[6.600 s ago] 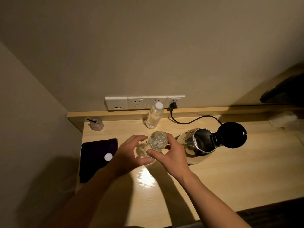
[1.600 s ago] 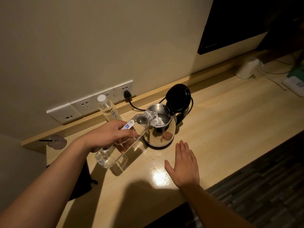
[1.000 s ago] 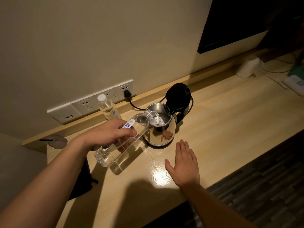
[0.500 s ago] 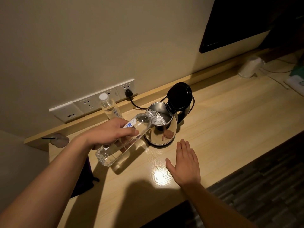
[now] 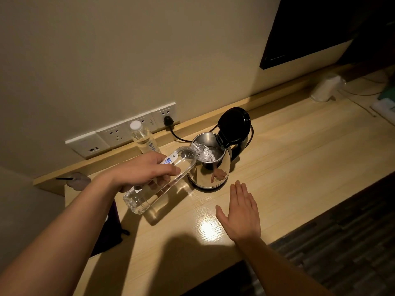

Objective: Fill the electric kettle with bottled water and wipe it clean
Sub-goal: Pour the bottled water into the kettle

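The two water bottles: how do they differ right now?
The held bottle is tilted, uncapped, neck at the kettle mouth, gripped by the left hand. The back bottle stands upright, white cap on, untouched by the wall sockets. Both are clear plastic with blue print.

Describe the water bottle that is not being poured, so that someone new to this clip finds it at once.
Start at the row of wall sockets above the back edge of the wooden desk. Directly in front of them stands the spare bottle, left of the open kettle. Unlike the tilted bottle in the left hand, it is upright and white-capped.
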